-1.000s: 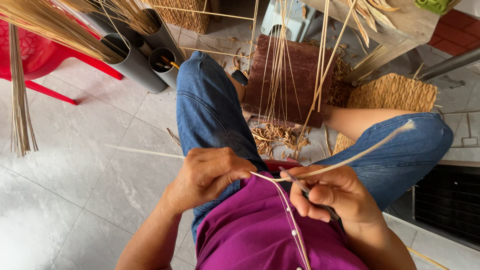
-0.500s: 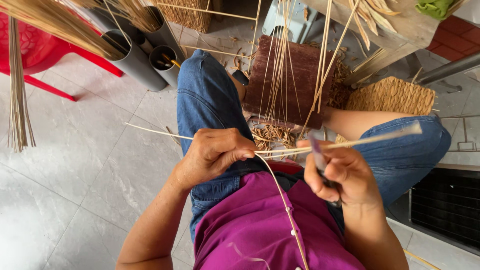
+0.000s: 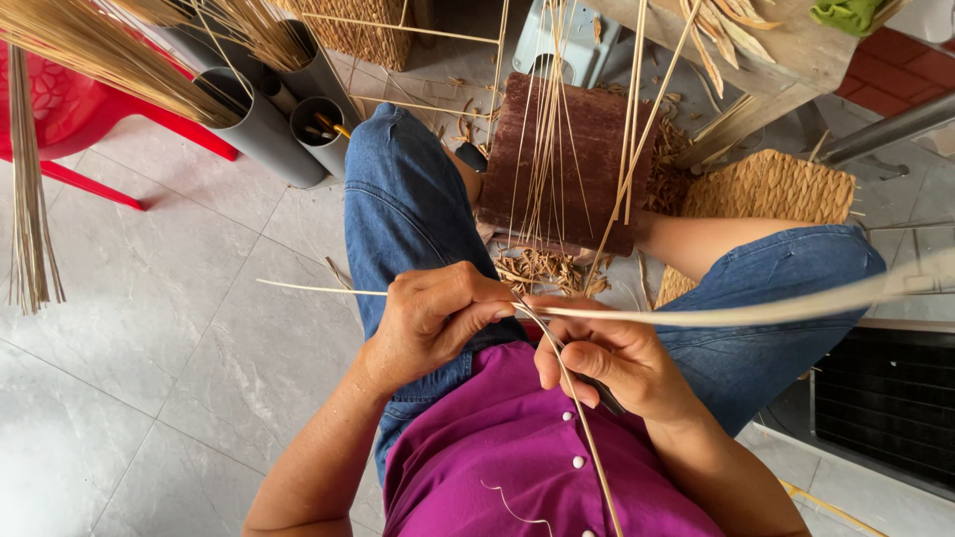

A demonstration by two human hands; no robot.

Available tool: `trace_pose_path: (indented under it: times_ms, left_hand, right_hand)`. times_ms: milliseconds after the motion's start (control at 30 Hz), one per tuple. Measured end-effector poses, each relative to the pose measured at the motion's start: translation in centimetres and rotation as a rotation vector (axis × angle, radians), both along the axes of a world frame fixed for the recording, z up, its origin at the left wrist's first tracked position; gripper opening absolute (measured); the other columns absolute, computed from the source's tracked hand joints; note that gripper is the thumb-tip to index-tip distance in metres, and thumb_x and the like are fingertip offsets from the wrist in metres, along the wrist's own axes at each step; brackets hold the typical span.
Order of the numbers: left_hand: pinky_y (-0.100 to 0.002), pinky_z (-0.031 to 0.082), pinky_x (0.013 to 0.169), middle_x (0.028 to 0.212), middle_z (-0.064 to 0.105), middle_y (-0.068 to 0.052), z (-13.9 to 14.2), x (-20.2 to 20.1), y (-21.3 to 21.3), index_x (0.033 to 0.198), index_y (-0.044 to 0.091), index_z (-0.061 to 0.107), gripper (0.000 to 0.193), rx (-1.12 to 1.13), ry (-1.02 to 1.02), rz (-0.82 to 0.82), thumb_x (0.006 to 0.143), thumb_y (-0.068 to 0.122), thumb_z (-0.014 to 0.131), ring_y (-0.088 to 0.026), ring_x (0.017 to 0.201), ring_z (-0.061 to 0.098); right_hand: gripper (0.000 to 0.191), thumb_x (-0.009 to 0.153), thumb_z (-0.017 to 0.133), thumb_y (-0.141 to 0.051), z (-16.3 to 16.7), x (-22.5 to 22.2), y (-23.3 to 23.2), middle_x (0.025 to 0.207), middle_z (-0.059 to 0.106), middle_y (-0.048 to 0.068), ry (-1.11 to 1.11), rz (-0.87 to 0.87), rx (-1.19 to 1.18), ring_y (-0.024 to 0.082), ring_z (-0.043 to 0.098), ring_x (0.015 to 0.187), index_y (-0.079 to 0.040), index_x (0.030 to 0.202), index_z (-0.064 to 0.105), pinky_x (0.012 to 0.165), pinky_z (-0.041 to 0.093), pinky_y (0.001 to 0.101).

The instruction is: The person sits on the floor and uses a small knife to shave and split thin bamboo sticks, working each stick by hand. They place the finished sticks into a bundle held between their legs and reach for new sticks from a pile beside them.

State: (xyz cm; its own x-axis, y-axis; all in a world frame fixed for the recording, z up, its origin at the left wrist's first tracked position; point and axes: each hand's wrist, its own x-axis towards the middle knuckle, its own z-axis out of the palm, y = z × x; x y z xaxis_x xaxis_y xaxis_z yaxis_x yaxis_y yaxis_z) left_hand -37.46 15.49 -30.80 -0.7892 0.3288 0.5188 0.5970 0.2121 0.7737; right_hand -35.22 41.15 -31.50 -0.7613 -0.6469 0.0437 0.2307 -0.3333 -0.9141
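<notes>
Left hand (image 3: pixel 433 318) pinches the pale cane strip (image 3: pixel 736 314) that runs out past the right hand (image 3: pixel 612 360), which is closed on a dark tool (image 3: pixel 597 382) just under it; slip risks splitting strip or nicking fingers.

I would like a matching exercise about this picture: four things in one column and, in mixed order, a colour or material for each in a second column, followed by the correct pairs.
Things:
1. chair
2. tubes
3. shirt
4. mat

Descriptions:
A. purple, with small white buttons
B. woven from tan fibre
C. red plastic
D. grey, standing tilted on the floor tiles

Right pairs: 1-C, 2-D, 3-A, 4-B.

Meanwhile the left hand and the right hand both grip a thin pale strip across the lap.
</notes>
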Motion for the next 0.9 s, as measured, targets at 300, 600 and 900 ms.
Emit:
trace_pose_path:
  times_ms: [300, 600, 900]
  left_hand:
    - [-0.031, 0.056, 0.065, 0.088, 0.072, -0.007, -0.5, 0.2, 0.3, 0.099, 0.004, 0.071, 0.012, 0.017, -0.021, 0.025, 0.094, 0.013, 0.077, -0.022, 0.077, 0.074]
    - [-0.028, 0.057, 0.064, 0.085, 0.072, -0.006, -0.5, 0.1, 0.9, 0.099, 0.003, 0.071, 0.010, 0.053, -0.130, 0.002, 0.096, 0.013, 0.075, -0.017, 0.075, 0.074]
    - [-0.026, 0.058, 0.067, 0.086, 0.073, -0.006, -1.8, -0.9, -0.1, 0.100, 0.002, 0.071, 0.010, 0.047, -0.213, -0.019, 0.100, 0.012, 0.069, -0.013, 0.078, 0.074]
  right_hand:
    - [0.041, 0.110, 0.057, -0.015, -0.9, -0.6, 0.1, 0.090, 0.066, 0.014, -0.137, -0.026, -0.122, 0.009, 0.049, 0.060, -0.004, 0.150, 0.054, 0.052, 0.043, 0.0200]
    - [0.046, 0.108, 0.058, -0.018, -0.4, -0.9, 0.1, 0.084, 0.067, 0.013, -0.111, 0.052, -0.067, 0.007, 0.046, 0.053, -0.006, 0.152, 0.049, 0.049, 0.040, 0.0187]
    - [0.045, 0.109, 0.059, -0.018, -2.5, -2.5, 1.3, 0.082, 0.061, 0.011, -0.276, 0.023, -0.222, 0.008, 0.044, 0.051, -0.006, 0.152, 0.052, 0.043, 0.038, 0.0215]
